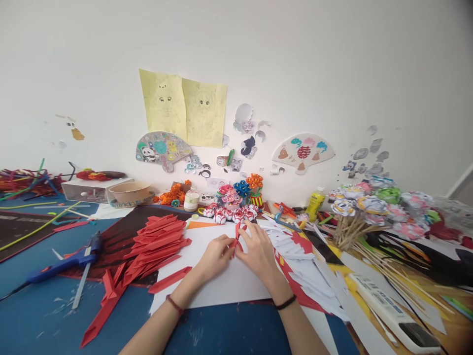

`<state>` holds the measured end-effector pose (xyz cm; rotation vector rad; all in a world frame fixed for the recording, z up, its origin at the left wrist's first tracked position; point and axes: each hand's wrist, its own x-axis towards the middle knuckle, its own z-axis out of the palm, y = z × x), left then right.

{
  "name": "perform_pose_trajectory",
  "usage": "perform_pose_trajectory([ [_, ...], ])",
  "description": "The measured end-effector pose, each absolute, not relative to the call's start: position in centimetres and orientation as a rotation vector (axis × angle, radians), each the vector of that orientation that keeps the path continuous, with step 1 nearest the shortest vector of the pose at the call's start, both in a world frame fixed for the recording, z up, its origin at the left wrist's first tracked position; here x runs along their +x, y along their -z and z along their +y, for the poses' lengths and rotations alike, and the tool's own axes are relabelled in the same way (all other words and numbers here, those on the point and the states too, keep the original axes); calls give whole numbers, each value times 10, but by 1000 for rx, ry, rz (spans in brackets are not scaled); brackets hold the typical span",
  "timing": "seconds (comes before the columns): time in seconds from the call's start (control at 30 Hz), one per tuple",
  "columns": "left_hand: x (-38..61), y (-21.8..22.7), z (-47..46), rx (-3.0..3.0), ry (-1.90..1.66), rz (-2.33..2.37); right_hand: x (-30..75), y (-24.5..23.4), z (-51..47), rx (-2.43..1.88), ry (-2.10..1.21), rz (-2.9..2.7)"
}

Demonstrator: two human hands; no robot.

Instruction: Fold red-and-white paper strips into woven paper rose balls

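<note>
Both hands meet over a white sheet of paper [218, 291] on the table. Between them is a small folded red paper strip [237, 234], partly hidden by the fingers. My left hand [215, 256] pinches its lower left side. My right hand [257, 249] grips it from the right, with fingertips closed at the top and side. Left of the sheet lies a heap of folded red paper strips [158, 241]. To the right spreads a pile of folded white paper strips [295, 256]. Just beyond the hands sits a row of red-and-white paper balls [229, 215].
A blue glue gun [70, 264] rests at left, its cord running off the edge. Paper flowers on sticks [364, 204] stand at right, near a long white device [393, 308]. Behind are a yellow bottle [315, 204], a white jar [191, 200] and a beige bowl [129, 190].
</note>
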<state>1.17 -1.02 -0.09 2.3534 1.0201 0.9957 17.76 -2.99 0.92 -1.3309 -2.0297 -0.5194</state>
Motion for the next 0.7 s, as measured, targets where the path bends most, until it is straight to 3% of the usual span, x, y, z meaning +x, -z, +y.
perform_pose_trajectory([
  [0.7, 12, 7, -10, 2541, -900, 1192, 179, -9, -27, -1246, 416, -2050],
])
